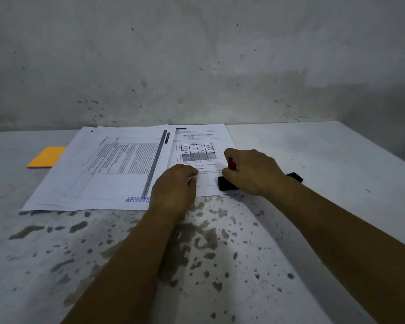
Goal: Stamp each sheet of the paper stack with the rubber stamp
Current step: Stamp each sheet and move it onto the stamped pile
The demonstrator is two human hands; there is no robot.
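Both forearms are bare from the frame's lower edge to the wrists, and the left hand (173, 185) and right hand (250, 170) are bare too.

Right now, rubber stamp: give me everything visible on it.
The rubber stamp is mostly hidden under the right hand. Visible: a long black rectangular base, matte, plastic by its look, lying flat on the bottom right corner of the floor-plan sheet, its far end showing past the wrist. A red handle peeks between the curled fingers that grip it. It stands upright, pressed down. The stamping face cannot be seen.
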